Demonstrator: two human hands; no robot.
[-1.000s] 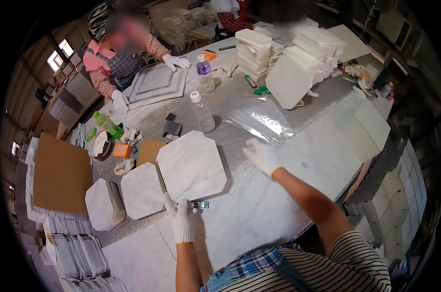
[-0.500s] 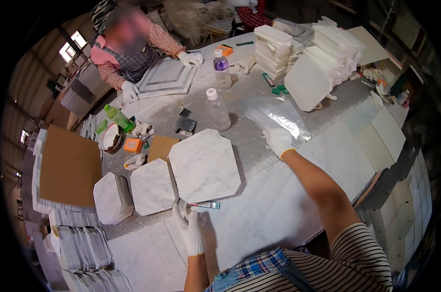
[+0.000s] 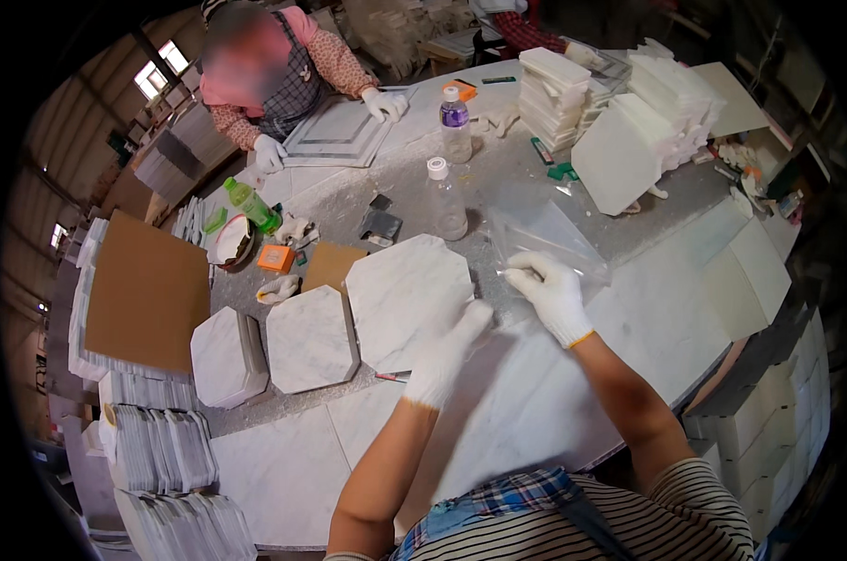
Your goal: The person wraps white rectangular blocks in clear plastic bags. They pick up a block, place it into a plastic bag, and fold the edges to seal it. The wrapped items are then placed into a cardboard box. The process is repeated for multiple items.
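Both my hands wear white gloves. My right hand (image 3: 554, 294) pinches the near edge of a clear plastic bag (image 3: 543, 234) that lies on the marble table (image 3: 554, 402). My left hand (image 3: 449, 351) reaches forward over the table, fingers extended toward the bag, beside a white octagonal marble tile (image 3: 406, 297); it holds nothing that I can see. A small pen-like tool (image 3: 392, 377) lies on the table near my left wrist. Left of the big tile sit a second octagonal tile (image 3: 309, 338) and a stack of them (image 3: 222, 357).
Two clear plastic bottles (image 3: 445, 198) stand behind the tile. A brown cardboard sheet (image 3: 147, 290) lies at left over stacked tiles (image 3: 157, 449). Across the table another person (image 3: 274, 84) in gloves handles a framed square panel (image 3: 339, 136). White tile stacks (image 3: 629, 122) stand far right.
My left hand left the small tool by the table edge and moved up and right toward the bag. My right hand took hold of the bag's near edge.
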